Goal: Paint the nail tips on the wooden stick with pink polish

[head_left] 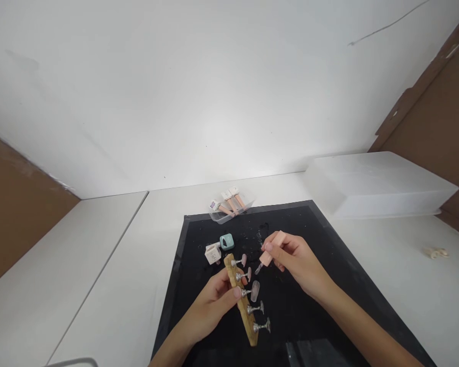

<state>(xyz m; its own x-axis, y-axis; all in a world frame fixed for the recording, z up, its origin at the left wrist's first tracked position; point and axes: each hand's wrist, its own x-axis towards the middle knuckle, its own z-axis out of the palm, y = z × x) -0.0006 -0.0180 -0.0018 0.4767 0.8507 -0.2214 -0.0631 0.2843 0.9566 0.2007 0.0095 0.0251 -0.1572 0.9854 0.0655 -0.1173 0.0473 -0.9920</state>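
gripping a wooden bar in the left hand, over the near part of the black mat, with five stands along its right side. pinching a pink brush in the right hand, bristles down near the far stands. facing a white bottle and teal block past the bar's far end.

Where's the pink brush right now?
In the head view, the pink brush is right of centre, in the right hand, right of the wooden strip.
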